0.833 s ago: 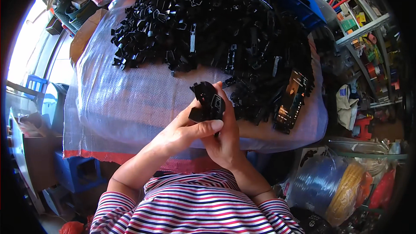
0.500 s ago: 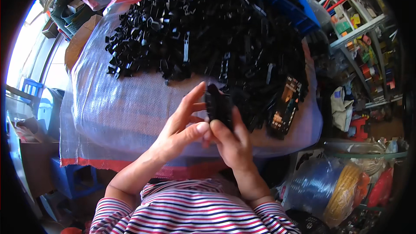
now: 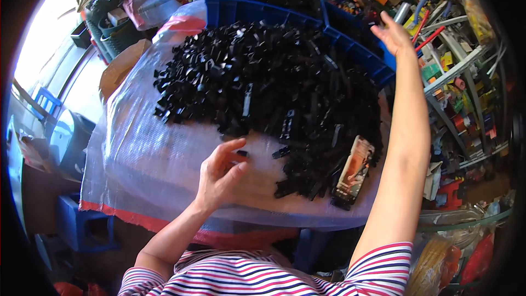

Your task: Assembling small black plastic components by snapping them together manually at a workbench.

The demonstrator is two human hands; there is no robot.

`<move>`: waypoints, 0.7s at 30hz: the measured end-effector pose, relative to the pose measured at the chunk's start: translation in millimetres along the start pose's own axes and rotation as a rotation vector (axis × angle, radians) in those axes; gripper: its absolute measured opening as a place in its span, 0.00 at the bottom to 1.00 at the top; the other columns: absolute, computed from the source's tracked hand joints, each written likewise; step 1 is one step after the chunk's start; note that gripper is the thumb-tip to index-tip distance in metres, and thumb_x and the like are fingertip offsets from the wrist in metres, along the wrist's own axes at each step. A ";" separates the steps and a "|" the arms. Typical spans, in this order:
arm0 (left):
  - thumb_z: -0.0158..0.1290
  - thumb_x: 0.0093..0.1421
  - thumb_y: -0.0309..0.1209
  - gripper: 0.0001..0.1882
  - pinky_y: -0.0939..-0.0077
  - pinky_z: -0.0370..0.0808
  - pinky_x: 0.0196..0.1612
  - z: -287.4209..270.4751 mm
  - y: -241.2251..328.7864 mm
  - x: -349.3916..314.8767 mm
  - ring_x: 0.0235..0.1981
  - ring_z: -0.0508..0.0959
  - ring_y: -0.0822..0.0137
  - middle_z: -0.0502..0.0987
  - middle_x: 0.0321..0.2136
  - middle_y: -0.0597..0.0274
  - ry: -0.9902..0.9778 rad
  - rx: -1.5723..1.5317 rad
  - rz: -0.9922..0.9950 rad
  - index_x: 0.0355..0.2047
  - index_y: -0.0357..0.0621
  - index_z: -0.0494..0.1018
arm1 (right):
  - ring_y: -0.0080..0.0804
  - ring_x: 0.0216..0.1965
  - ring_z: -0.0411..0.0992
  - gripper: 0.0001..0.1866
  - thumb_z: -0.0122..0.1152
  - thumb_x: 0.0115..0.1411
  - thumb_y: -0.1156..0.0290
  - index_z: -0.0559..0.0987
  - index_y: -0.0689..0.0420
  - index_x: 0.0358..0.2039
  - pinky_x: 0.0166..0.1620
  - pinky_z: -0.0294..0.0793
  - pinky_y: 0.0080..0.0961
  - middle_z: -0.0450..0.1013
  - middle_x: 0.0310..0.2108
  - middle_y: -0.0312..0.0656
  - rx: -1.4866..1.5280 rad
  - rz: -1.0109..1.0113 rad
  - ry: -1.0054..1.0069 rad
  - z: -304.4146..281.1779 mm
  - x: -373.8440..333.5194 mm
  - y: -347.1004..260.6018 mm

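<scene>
A wide heap of small black plastic parts (image 3: 219, 71) covers the far half of the white woven sheet (image 3: 159, 159). In front of the heap, my left hand (image 3: 219, 178) hovers with its thumb and fingers apart. A tiny black piece (image 3: 241, 153) shows beside its fingertips; whether they touch it, I cannot tell. My right arm stretches far out to the right, and my right hand (image 3: 395, 37) is raised by the blue bin (image 3: 350, 37) at the back right, fingers spread and nothing visible in them. A phone-like device (image 3: 355, 172) lies at the heap's right edge.
Another blue bin (image 3: 257, 10) with black parts borders the heap at the back. A metal shelf rack (image 3: 455, 68) crowded with goods stands at the right. At the lower left is a blue plastic stool (image 3: 82, 225), and a bagged yellow coil (image 3: 433, 263) sits lower right.
My hands have parted. The black part they held together is no longer in view in either. My right hand has swung far up and right to the blue bin; my left stays low, slightly left.
</scene>
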State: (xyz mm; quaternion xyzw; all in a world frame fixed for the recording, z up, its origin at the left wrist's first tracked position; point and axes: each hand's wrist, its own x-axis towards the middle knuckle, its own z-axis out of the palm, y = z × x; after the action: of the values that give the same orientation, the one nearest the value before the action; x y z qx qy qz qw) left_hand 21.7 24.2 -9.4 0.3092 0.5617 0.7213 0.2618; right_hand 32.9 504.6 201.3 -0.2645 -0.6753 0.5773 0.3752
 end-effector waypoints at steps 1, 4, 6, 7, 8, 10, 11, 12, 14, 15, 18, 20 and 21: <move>0.52 0.54 0.30 0.22 0.81 0.69 0.39 3.6 1.6 3.7 0.38 0.73 0.72 0.70 0.46 0.58 -0.004 -0.100 -0.027 0.49 0.37 0.65 | 0.36 0.43 0.69 0.26 0.57 0.57 0.63 0.64 0.65 0.51 0.46 0.71 0.32 0.67 0.46 0.45 -0.066 0.011 0.029 -12.3 7.7 -2.3; 0.49 0.54 0.21 0.15 0.83 0.69 0.35 -6.1 4.6 -1.9 0.33 0.74 0.73 0.73 0.41 0.59 0.261 -0.207 0.043 0.44 0.38 0.67 | 0.31 0.43 0.70 0.24 0.53 0.59 0.63 0.66 0.65 0.51 0.49 0.68 0.26 0.68 0.45 0.45 -0.348 -0.319 -0.115 41.9 -46.2 1.0; 0.48 0.54 0.18 0.13 0.84 0.68 0.33 -13.8 -1.0 -5.6 0.28 0.72 0.76 0.73 0.36 0.62 0.287 -0.156 0.132 0.41 0.37 0.69 | 0.24 0.41 0.69 0.20 0.53 0.59 0.63 0.70 0.60 0.48 0.46 0.68 0.20 0.70 0.42 0.39 -0.570 -0.357 -0.360 72.8 -126.3 -4.4; 0.48 0.54 0.18 0.13 0.84 0.68 0.33 -16.9 0.7 -4.1 0.28 0.72 0.76 0.73 0.36 0.62 0.287 -0.154 0.121 0.41 0.37 0.69 | 0.22 0.39 0.69 0.17 0.55 0.57 0.65 0.72 0.59 0.45 0.44 0.68 0.18 0.72 0.40 0.34 -0.608 -0.462 -0.558 85.1 -171.0 -2.8; 0.48 0.53 0.19 0.13 0.85 0.68 0.32 -17.2 4.0 0.2 0.28 0.71 0.76 0.73 0.34 0.63 0.233 0.187 0.188 0.40 0.37 0.70 | 0.22 0.38 0.69 0.13 0.56 0.55 0.68 0.74 0.60 0.40 0.42 0.67 0.17 0.72 0.38 0.33 -0.600 -0.497 -0.681 92.9 -214.6 3.2; 0.51 0.52 0.21 0.11 0.82 0.69 0.33 -10.7 15.9 6.8 0.31 0.72 0.71 0.72 0.33 0.59 0.143 0.634 0.194 0.38 0.38 0.72 | 0.28 0.35 0.68 0.09 0.56 0.51 0.74 0.75 0.60 0.34 0.39 0.67 0.25 0.71 0.35 0.38 -0.884 -0.636 -0.717 98.3 -278.7 21.3; 0.51 0.52 0.21 0.11 0.82 0.69 0.33 -7.9 15.6 12.7 0.31 0.72 0.71 0.72 0.33 0.59 0.134 0.629 0.192 0.38 0.38 0.72 | 0.31 0.34 0.68 0.08 0.55 0.49 0.76 0.76 0.60 0.32 0.37 0.67 0.28 0.71 0.32 0.39 -1.024 -0.788 -0.725 101.0 -299.3 40.3; 0.52 0.51 0.22 0.12 0.77 0.70 0.34 -5.9 14.9 21.1 0.33 0.72 0.66 0.71 0.34 0.57 0.066 0.802 0.327 0.37 0.39 0.72 | 0.32 0.33 0.66 0.08 0.54 0.47 0.76 0.76 0.59 0.30 0.37 0.66 0.29 0.69 0.30 0.39 -1.108 -0.791 -0.698 107.2 -316.0 51.8; 0.53 0.49 0.24 0.13 0.65 0.71 0.38 -2.8 14.0 28.8 0.37 0.71 0.55 0.70 0.35 0.56 -0.135 1.026 0.374 0.37 0.41 0.73 | 0.32 0.33 0.65 0.07 0.53 0.45 0.76 0.75 0.59 0.28 0.37 0.64 0.27 0.67 0.28 0.38 -1.336 -0.813 -0.603 116.7 -334.2 72.0; 0.53 0.49 0.24 0.13 0.65 0.71 0.38 -3.1 13.7 27.1 0.37 0.71 0.55 0.70 0.35 0.56 -0.146 1.022 0.377 0.37 0.41 0.73 | 0.31 0.34 0.64 0.07 0.53 0.45 0.75 0.75 0.58 0.27 0.37 0.63 0.25 0.66 0.27 0.38 -1.470 -0.840 -0.539 120.4 -336.6 81.4; 0.53 0.49 0.23 0.14 0.66 0.71 0.38 -8.6 11.0 26.4 0.37 0.71 0.54 0.71 0.33 0.56 -0.280 1.159 0.297 0.39 0.43 0.73 | 0.31 0.34 0.64 0.04 0.52 0.45 0.74 0.74 0.57 0.24 0.37 0.63 0.25 0.65 0.27 0.37 -1.484 -0.834 -0.487 126.7 -332.0 94.6; 0.52 0.50 0.22 0.14 0.72 0.72 0.35 -13.8 10.9 23.8 0.33 0.73 0.60 0.70 0.30 0.57 -0.186 1.064 0.394 0.39 0.43 0.73 | 0.31 0.34 0.64 0.02 0.52 0.45 0.75 0.73 0.56 0.22 0.37 0.63 0.25 0.64 0.26 0.37 -1.454 -0.834 -0.470 131.0 -331.6 98.7; 0.52 0.50 0.22 0.14 0.72 0.72 0.35 -14.4 13.6 22.0 0.33 0.73 0.60 0.70 0.30 0.57 -0.186 1.065 0.393 0.39 0.43 0.73 | 0.31 0.34 0.64 0.02 0.52 0.45 0.75 0.73 0.56 0.22 0.37 0.63 0.25 0.64 0.26 0.37 -1.452 -0.834 -0.470 132.7 -332.2 98.9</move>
State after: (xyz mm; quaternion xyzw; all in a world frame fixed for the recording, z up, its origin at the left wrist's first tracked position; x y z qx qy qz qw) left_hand -4.1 27.7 4.7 0.5593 0.7541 0.3436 -0.0208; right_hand 109.8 184.1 30.7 -0.0435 -0.9783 -0.1413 0.1454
